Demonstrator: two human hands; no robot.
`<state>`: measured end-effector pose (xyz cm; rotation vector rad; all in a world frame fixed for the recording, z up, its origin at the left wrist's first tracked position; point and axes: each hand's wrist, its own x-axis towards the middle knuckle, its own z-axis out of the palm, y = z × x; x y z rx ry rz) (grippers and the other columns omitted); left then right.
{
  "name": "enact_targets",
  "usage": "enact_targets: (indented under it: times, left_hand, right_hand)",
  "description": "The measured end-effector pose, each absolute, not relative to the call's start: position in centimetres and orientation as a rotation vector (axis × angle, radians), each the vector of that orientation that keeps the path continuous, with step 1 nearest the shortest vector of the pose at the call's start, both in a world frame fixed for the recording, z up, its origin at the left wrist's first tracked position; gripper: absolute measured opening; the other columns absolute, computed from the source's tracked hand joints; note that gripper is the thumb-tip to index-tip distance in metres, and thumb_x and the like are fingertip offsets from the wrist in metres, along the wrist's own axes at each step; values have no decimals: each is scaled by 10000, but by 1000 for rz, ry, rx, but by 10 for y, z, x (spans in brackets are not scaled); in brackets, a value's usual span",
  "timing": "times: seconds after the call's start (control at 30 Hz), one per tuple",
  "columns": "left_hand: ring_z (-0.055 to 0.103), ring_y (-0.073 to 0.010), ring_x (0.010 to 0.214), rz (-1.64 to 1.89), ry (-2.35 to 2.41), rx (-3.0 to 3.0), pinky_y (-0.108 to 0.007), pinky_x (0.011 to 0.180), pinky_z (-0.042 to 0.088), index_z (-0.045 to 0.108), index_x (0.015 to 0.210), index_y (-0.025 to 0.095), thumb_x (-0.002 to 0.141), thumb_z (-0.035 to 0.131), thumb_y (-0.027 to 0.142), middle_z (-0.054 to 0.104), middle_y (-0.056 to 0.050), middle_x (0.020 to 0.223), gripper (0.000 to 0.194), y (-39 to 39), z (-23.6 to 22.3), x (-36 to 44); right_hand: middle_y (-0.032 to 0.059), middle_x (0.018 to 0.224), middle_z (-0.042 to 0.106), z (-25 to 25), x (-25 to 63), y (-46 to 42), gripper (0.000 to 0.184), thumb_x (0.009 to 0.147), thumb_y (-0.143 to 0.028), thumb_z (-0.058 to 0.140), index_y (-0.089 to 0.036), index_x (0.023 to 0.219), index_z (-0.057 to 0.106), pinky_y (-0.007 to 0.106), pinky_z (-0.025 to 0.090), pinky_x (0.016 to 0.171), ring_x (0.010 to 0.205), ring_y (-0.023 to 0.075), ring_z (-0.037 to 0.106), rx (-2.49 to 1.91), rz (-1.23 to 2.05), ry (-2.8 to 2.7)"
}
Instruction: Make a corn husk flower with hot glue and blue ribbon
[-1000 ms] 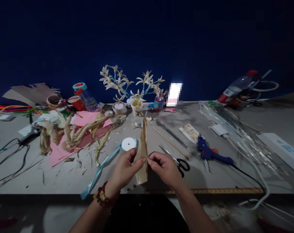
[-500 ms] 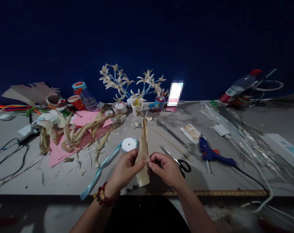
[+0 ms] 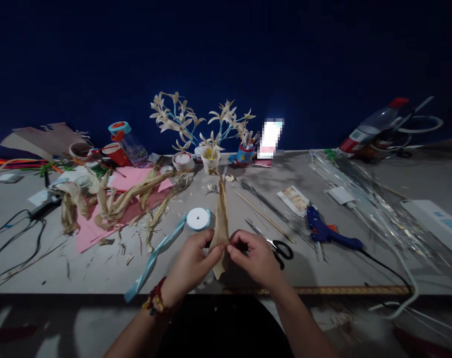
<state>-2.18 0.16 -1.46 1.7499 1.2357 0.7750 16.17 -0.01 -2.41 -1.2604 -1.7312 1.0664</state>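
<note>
Both of my hands pinch a long, pointed strip of dried corn husk (image 3: 222,214) that stands upright over the front of the grey table (image 3: 323,271). My left hand (image 3: 190,261), with a red bead bracelet on the wrist, grips the husk's left edge. My right hand (image 3: 254,256) grips its right edge at the same height. The fingers of both are closed on the husk. A white ribbon spool (image 3: 198,219) with a light-blue ribbon (image 3: 153,258) trailing from it lies just left of my hands. Black-handled scissors (image 3: 276,246) lie just right of my right hand.
A blue glue gun (image 3: 328,233) with its cable lies to the right, beside clear wrapping film (image 3: 367,204). A pile of dried husks (image 3: 114,201) covers pink paper at left. Cups with husk flowers (image 3: 211,134), a jar (image 3: 127,144) and black cables (image 3: 10,238) line the back and left.
The husk has become narrower and shorter below my fingers, as if folded inward. My hands stay together in nearly the same spot, and the camera view has shifted slightly.
</note>
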Motion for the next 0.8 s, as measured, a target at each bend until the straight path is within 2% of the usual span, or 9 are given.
enact_targets:
  times: [0.4,0.5,0.63,0.77,0.8]
  left_hand:
    - [598,-185,749,724,1289,1884,-275,701,437,635,841,164,909,523,213,674,-47,810,140,-9,-11,-23]
    - [589,-182,754,725,1222,1828,-268,714,450,649,847,162,924,534,264,676,-45,813,172,-13,-7,-26]
    - [596,-185,792,622,1097,1659,-248,710,470,674,926,165,928,560,350,685,-43,858,217,-25,6,-37]
    - [578,-154,685,392,982,1683,-211,616,461,681,801,169,870,643,376,655,-22,757,221,-38,23,-72]
    - [591,-157,689,343,983,1738,-215,637,477,694,792,179,852,666,361,663,-23,750,194,-41,26,-85]
  right_hand:
    - [-37,617,550,-32,152,-11,121,779,-177,561,-217,677,511,248,369,618,603,139,532,-1313,695,-1847]
    - [-32,603,562,-33,149,-12,119,781,-175,552,-217,675,518,245,366,594,587,143,542,-1328,628,-1874]
    - [1,630,618,-38,166,-6,125,828,-220,528,-209,706,557,257,405,628,611,165,596,-1440,403,-1823]
    - [23,662,662,-41,221,4,183,875,-316,522,-208,755,609,271,412,612,609,183,625,-1672,167,-1716]
    - [30,661,669,-40,240,5,199,869,-345,526,-208,759,618,275,409,596,599,189,626,-1753,88,-1650]
